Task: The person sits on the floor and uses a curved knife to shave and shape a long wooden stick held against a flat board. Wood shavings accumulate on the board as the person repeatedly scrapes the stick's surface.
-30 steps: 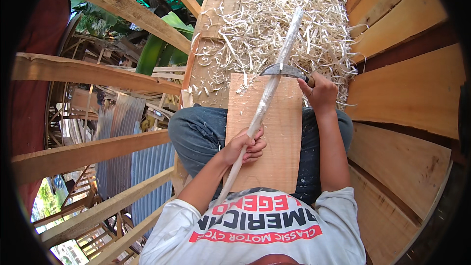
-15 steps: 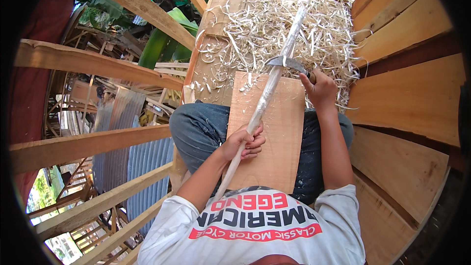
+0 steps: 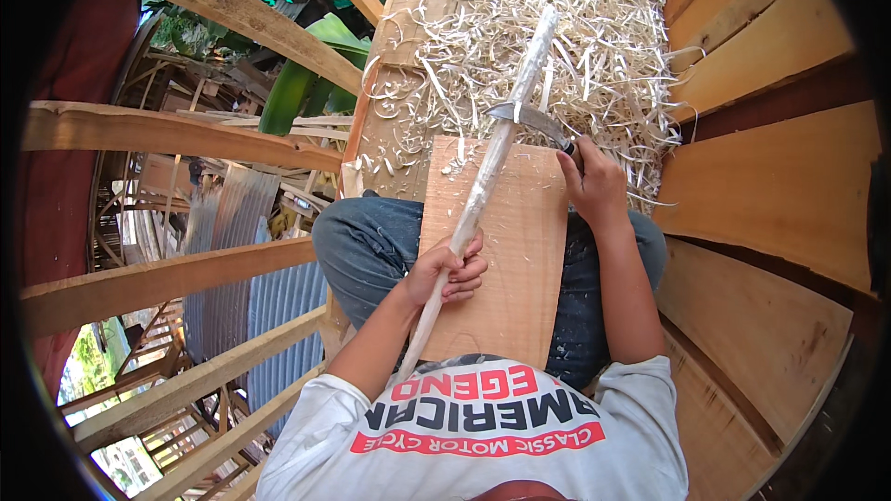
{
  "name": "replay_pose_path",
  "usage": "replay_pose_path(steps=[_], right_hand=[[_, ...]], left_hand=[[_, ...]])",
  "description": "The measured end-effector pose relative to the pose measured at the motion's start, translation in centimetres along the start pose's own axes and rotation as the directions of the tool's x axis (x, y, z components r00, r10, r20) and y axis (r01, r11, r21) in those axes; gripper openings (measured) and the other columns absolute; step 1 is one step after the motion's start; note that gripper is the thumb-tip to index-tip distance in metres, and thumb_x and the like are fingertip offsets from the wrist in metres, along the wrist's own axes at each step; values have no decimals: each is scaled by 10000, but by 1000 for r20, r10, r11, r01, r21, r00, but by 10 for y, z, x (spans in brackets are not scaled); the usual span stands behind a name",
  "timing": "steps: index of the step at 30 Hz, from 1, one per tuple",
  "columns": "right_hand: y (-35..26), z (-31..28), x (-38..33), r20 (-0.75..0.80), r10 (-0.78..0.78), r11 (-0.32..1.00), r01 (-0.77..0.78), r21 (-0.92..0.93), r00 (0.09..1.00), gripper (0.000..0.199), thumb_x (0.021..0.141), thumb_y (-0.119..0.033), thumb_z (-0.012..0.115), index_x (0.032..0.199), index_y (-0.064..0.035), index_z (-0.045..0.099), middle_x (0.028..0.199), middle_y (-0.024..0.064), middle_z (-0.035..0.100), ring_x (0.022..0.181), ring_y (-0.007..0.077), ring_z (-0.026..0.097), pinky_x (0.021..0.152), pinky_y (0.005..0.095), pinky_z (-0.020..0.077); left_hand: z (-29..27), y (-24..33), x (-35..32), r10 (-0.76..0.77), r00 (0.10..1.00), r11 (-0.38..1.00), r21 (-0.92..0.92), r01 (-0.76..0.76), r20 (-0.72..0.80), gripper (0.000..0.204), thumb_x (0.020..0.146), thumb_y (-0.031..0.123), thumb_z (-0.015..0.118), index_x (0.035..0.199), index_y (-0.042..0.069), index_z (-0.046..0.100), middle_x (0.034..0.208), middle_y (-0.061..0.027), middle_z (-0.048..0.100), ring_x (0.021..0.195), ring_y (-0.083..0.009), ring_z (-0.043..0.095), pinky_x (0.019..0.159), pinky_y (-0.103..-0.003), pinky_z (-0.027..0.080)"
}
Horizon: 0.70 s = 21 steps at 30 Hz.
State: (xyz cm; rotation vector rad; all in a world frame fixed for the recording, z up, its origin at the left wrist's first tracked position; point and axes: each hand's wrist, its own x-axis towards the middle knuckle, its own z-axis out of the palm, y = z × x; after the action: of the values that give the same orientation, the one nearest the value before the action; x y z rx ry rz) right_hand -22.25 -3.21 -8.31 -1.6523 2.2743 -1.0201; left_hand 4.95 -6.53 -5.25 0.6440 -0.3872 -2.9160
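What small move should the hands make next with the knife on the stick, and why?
Probably push the knife forward along the stick, away from the body. The right hand holds it with the blade across the stick, the left hand steadies the stick on the board, and shavings lie ahead.

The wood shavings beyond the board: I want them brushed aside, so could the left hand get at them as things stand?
Probably not right away. The left hand is closed around the pale stick, low on the board. The wood shavings lie further out, with nothing between, so it would have to let go first.
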Motion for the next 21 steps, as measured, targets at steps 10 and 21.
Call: replay_pose_path(steps=[10, 21], right_hand=[[-5, -1, -11, 161, -158, 983, 140, 120, 974, 287, 862, -306, 648, 782, -65, 514, 656, 96, 585, 581, 291, 612, 503, 382, 463], [-7, 15, -6, -23, -64, 993, 66, 102, 998, 243, 858, -266, 652, 806, -60, 534, 605, 107, 572, 529, 308, 598, 497, 397, 467]], left_hand=[[0, 0, 0, 21, 999, 998, 59, -23, 45, 212, 767, 133, 527, 869, 109, 343, 546, 19, 338, 379, -57, 346, 317, -192, 313], [6, 1, 2, 6, 1000, 988, 153, -7, 4, 185, 728, 108, 452, 858, 113, 321, 540, 16, 327, 357, -60, 303, 320, -202, 270]])
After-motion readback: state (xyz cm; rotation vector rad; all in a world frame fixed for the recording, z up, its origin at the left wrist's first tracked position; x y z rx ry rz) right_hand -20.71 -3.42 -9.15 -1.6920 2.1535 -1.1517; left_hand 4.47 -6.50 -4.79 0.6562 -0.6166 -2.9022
